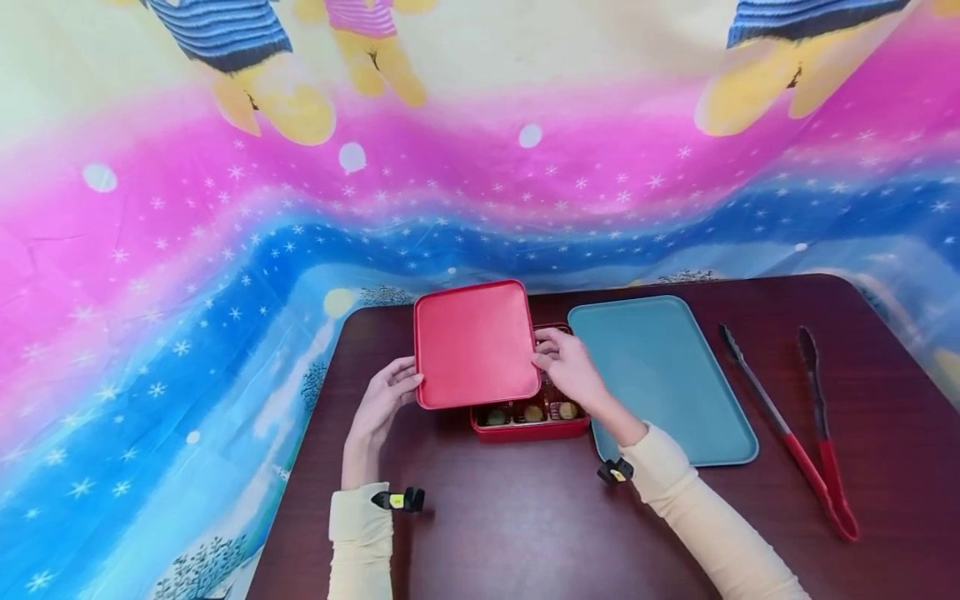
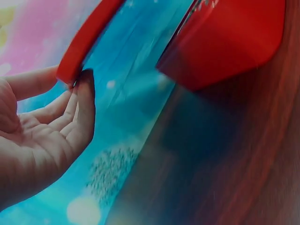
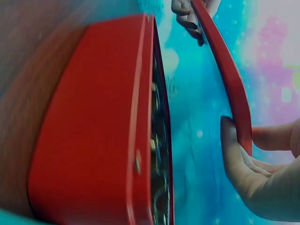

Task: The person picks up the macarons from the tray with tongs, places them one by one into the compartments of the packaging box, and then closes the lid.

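Observation:
A square red lid (image 1: 476, 346) is held up over the left part of a red box (image 1: 532, 431). My left hand (image 1: 384, 400) pinches the lid's left edge, thumb on one face and fingertips behind it. The right hand (image 1: 566, 367) pinches the opposite edge in the same way. In the right wrist view a gap shows between the lid (image 3: 229, 79) and the box (image 3: 89, 126). Small round pieces (image 1: 533, 413) sit in divided compartments along the box's near side; the lid hides much of the rest.
Right of the box lies a teal tray (image 1: 660, 375), partly under the right forearm. Farther right, tongs (image 1: 825, 467) with red handles rest spread on the dark wooden table (image 1: 480, 533). A printed cloth (image 1: 450, 183) hangs behind and along the left side.

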`<state>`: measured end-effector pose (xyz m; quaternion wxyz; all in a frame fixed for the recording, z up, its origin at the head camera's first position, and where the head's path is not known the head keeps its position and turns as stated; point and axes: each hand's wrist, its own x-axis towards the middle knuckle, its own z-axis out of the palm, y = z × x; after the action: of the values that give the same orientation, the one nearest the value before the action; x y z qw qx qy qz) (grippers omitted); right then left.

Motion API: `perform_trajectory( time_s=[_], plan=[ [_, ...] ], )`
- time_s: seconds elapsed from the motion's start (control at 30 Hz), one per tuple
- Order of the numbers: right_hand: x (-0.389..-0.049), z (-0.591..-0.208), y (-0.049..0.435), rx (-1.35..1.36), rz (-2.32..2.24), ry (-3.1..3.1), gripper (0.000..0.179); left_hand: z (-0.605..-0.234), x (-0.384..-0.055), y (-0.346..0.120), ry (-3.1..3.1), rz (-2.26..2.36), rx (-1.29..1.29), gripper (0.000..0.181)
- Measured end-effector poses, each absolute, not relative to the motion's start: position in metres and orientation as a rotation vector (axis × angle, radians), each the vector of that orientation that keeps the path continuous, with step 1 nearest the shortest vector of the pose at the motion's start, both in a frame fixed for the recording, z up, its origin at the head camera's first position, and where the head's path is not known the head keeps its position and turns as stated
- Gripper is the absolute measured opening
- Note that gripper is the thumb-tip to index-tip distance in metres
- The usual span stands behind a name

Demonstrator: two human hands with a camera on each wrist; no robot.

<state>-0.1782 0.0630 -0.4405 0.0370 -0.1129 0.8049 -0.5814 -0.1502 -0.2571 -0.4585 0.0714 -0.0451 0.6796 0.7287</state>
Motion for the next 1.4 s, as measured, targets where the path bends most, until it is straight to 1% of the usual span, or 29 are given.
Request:
perform_trajectory(
  time_s=[0.37,0.63,0.77,0.87,0.97,1.03,1.23,1.3,1.4],
  plan=[
    [-0.191,-0.432,0.102,-0.327,-1.772,2.660,0.023,-0.445,-0.169,-0.219,2.281,2.135,0.012,0.039],
    [-0.191,-0.428,0.109,-0.305,-1.882,2.680,0.018,-0.440,-0.173,-0.203,2.314,2.279,0.037,0.024],
    [-0.189,-0.427,0.109,-0.299,-1.871,2.778,0.017,-0.440,-0.174,-0.197,2.320,2.360,0.028,0.022],
    [-0.188,-0.426,0.109,-0.309,-1.913,2.819,0.015,-0.440,-0.176,-0.193,2.338,2.409,0.078,0.015],
    [-0.187,-0.426,0.110,-0.326,-1.987,2.815,0.015,-0.441,-0.178,-0.189,2.374,2.440,0.132,0.013],
    [-0.185,-0.426,0.111,-0.345,-2.028,2.798,0.017,-0.440,-0.178,-0.187,2.374,2.467,0.135,0.015],
    [-0.181,-0.427,0.116,-0.348,-2.197,2.604,0.021,-0.436,-0.178,-0.178,2.316,2.504,0.005,0.024],
    [-0.180,-0.427,0.117,-0.300,-2.258,2.498,0.023,-0.435,-0.177,-0.176,2.311,2.490,-0.020,0.029],
    [-0.179,-0.426,0.119,-0.233,-2.267,2.416,0.028,-0.433,-0.175,-0.174,2.272,2.469,-0.052,0.042]
  ],
)
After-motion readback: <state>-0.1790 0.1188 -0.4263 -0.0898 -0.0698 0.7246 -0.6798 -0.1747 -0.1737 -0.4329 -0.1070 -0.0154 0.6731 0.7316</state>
